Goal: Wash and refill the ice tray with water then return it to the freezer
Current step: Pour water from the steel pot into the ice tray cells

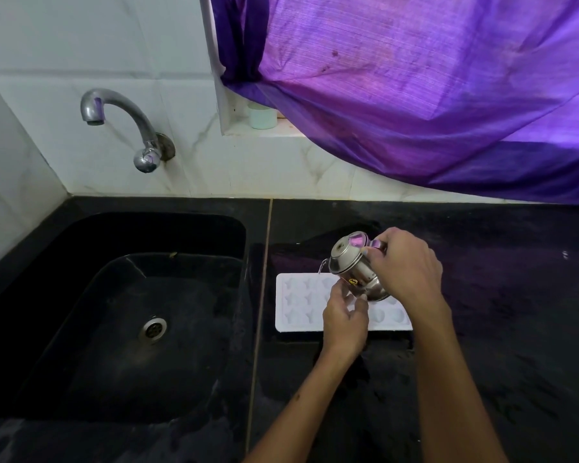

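Refill in progress: ice tray (301,302) lies flat on the counter just right of the sink (114,295). Steel jug (355,272) is clamped by the right hand (405,265) and steadied underneath by left hand (345,315) fingers. Tilt should be kept shallow so cells aren't overfilled.

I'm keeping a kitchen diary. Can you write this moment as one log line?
step: refilling | right hand: tilts steel pot | left hand: steadies pot bottom | ice tray: on counter beside sink

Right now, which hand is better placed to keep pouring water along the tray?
The right hand: it already grips the handle of the tilted steel jug over the white ice tray. The left hand only steadies the jug's underside.
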Motion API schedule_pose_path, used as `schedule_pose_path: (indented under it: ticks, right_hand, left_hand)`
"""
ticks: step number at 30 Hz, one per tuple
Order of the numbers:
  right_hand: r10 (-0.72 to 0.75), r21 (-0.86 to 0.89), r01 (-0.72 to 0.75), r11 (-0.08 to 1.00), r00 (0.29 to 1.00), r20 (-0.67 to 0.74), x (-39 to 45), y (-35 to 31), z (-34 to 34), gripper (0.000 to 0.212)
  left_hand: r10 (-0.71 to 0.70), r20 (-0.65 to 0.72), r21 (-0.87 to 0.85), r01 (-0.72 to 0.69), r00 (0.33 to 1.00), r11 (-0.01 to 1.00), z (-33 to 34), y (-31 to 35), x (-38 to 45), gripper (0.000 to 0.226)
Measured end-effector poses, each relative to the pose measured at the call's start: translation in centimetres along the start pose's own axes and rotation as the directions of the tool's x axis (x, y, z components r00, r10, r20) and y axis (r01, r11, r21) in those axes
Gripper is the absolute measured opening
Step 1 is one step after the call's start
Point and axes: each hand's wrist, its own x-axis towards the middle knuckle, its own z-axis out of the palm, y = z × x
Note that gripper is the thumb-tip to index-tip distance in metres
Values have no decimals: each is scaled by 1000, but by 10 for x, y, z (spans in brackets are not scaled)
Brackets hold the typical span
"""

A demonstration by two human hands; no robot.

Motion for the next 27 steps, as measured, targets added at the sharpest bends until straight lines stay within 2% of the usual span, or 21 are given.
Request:
schedule_pose_path:
  ticks: [12, 19, 27]
  right_hand:
    - [-4, -31, 5, 1000, 1000, 15, 2, -3, 4, 23]
    - [-8, 28, 8, 1000, 1000, 5, -1, 0, 1, 16]
    - [-14, 141, 13, 990, 1000, 3, -2, -3, -6, 17]
  left_hand:
    - [-15, 6, 3, 15, 1000, 1000, 0, 0, 0, 38]
    - [6, -14, 2, -6, 1000, 1000, -2, -1, -1, 39]
    - [96, -82, -4, -97, 992, 995, -7, 5, -7, 45]
